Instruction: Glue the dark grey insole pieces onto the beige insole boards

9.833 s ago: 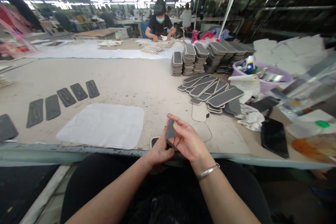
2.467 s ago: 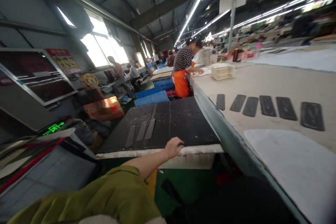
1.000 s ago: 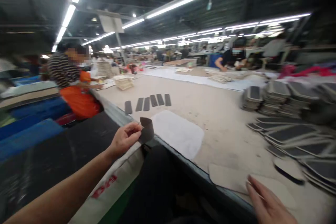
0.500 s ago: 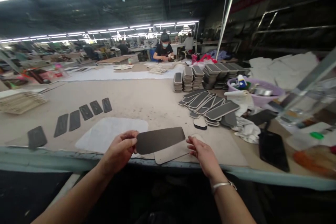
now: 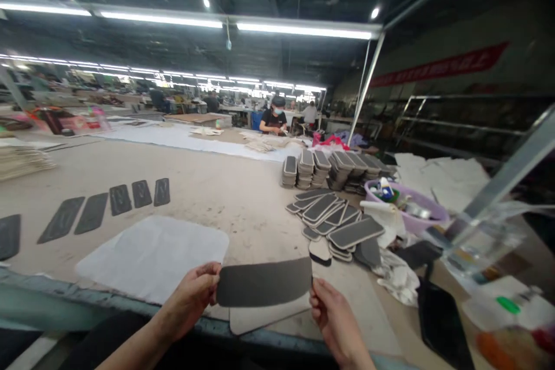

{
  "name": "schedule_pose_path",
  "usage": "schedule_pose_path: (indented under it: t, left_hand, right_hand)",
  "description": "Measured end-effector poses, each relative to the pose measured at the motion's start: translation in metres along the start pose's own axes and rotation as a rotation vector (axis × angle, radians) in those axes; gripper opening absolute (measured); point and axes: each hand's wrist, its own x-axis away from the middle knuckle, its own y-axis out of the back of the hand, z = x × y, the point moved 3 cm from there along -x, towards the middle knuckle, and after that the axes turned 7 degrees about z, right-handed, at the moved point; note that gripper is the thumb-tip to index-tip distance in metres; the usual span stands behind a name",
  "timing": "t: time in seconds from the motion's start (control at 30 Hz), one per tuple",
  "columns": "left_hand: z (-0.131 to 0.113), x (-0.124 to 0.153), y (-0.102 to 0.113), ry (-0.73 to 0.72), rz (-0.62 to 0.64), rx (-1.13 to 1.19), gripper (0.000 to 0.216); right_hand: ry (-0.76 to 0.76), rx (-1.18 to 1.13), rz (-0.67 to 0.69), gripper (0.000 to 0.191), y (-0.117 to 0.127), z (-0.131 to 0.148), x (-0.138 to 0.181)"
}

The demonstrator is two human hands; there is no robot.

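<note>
A dark grey, strip-shaped panel with rounded corners (image 5: 265,283) is held up over the front edge of the table. My left hand (image 5: 197,289) pinches its left end between thumb and fingers. At the other end, my right hand (image 5: 332,309) has its fingers closed on the right edge. Beneath the panel lies a beige panel of similar shape (image 5: 251,318), partly covered and reaching past the table edge. A white sheet (image 5: 151,254) lies flat to the left of my left hand. Dark grey panels (image 5: 91,214) are laid in a row farther left.
Loose dark panels with light rims (image 5: 329,217) lie heaped at the right, with neat stacks (image 5: 306,170) behind. A purple basin (image 5: 427,222) holds bottles and small items. A black tray-like object (image 5: 444,324) sits near right. Across the table a person (image 5: 273,118) works.
My right hand has closed on the panel's right edge, where its fingers were apart before. The view has tilted up, so the table and hands appear lower.
</note>
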Motion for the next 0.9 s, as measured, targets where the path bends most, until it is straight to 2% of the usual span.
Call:
schedule_pose_path:
  t: [0.1,0.17,0.3,0.33,0.47,0.6,0.73,0.9]
  left_hand:
    - [0.011,-0.012,0.009,-0.017,0.006,0.08,0.011]
    - [0.016,-0.019,0.016,-0.012,0.003,0.113,0.013]
    - [0.022,-0.03,0.024,-0.007,-0.018,0.144,0.018]
    - [0.023,-0.033,0.025,-0.011,-0.029,0.151,0.02]
    - [0.03,-0.044,0.023,0.01,-0.081,0.126,0.024]
    - [0.041,-0.047,0.024,0.06,-0.108,-0.04,0.021]
    - [0.049,-0.04,0.029,0.103,-0.127,-0.106,0.02]
    - [0.045,-0.024,0.035,0.12,-0.153,-0.202,0.017]
  right_hand:
    - [0.019,0.055,-0.054,0.038,0.011,-0.008,-0.014]
    - [0.058,0.203,-0.096,0.039,0.016,-0.008,-0.019]
    - [0.254,0.881,-0.106,0.035,0.009,0.011,-0.017]
    - [0.27,0.971,-0.119,0.033,0.008,0.017,-0.017]
    - [0.229,1.065,-0.155,0.029,0.016,0.027,-0.026]
    - [0.181,1.154,-0.167,0.029,0.027,0.022,-0.032]
    - [0.138,1.231,-0.21,0.029,0.033,0.018,-0.026]
    - [0.061,1.311,-0.243,0.034,0.04,0.018,-0.012]
